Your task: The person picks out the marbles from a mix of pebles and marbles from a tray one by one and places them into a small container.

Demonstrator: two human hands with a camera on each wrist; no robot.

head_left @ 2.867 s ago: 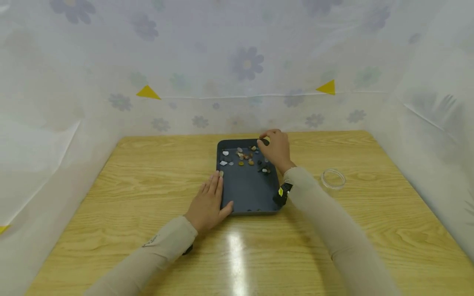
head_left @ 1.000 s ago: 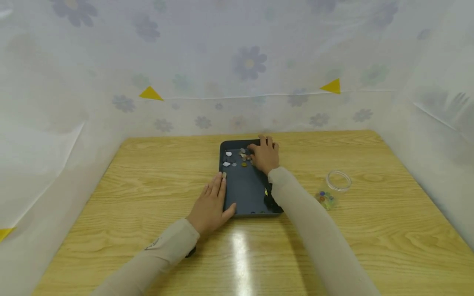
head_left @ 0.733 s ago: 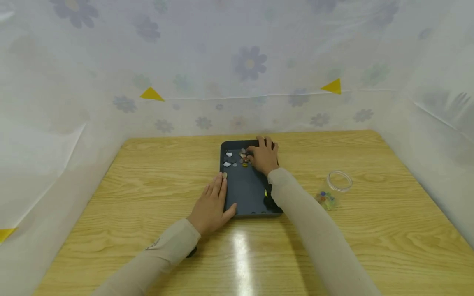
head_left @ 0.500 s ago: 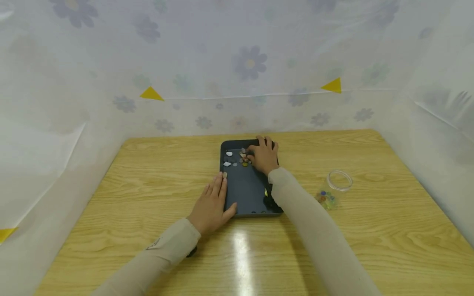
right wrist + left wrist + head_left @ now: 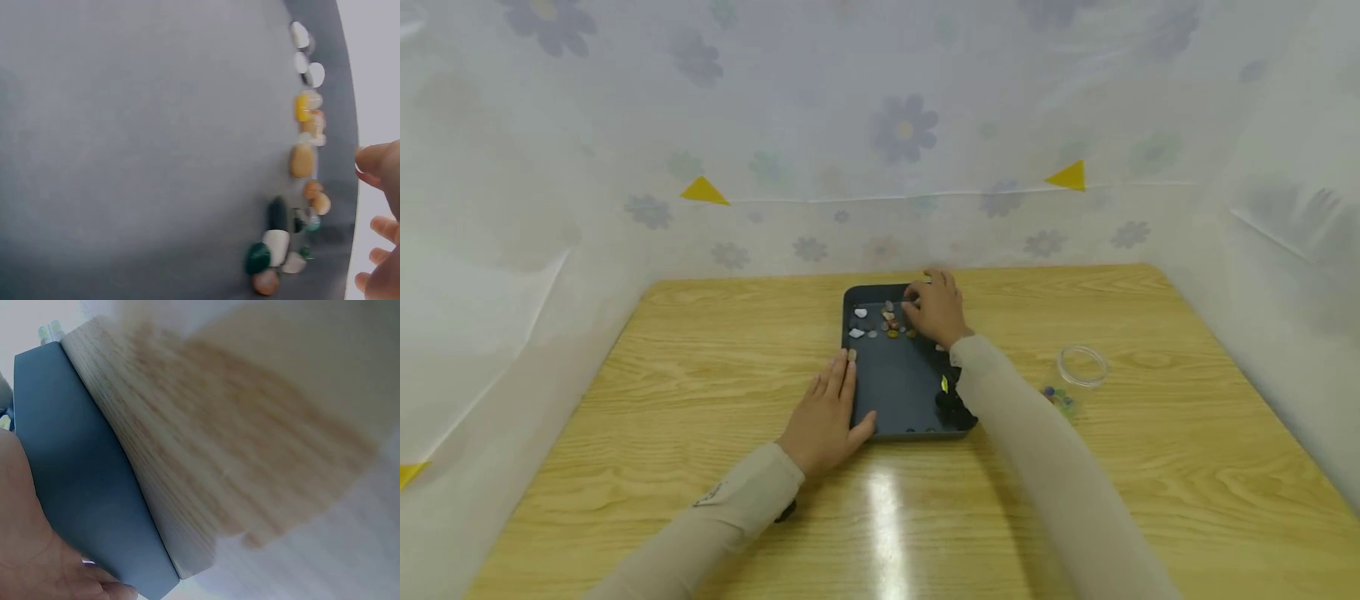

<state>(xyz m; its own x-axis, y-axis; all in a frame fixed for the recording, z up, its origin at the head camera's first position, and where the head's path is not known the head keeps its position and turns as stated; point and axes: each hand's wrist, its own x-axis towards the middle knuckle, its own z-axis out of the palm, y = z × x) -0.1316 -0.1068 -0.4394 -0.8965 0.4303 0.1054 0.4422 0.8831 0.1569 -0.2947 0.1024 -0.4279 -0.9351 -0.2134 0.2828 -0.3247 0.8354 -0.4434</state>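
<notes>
A dark grey rectangular tray (image 5: 891, 392) lies on the wooden table, several small pebbles in white, brown, yellow and green gathered toward its far end; a tan pebble (image 5: 303, 160) shows in the right wrist view. My left hand (image 5: 822, 421) rests along the tray's left side, fingers straight, thumb over the near corner. Above the far pebbles hovers my right hand (image 5: 938, 307), its thumb and index tips brought together. In the right wrist view those fingertips (image 5: 369, 159) stand past the tray wall; I cannot tell whether they pinch a pebble.
To the right stands a clear cup (image 5: 1082, 367) with small coloured pieces at its bottom, partly behind the right sleeve (image 5: 1045, 425). A white flowered curtain (image 5: 880, 150) hangs behind the table (image 5: 737, 350) and along its sides.
My right hand has gone from the tray's far right corner leftward to the pebbles, stayed there, and now lifted slightly, uncovering a brown pebble. The left hand keeps its place.
</notes>
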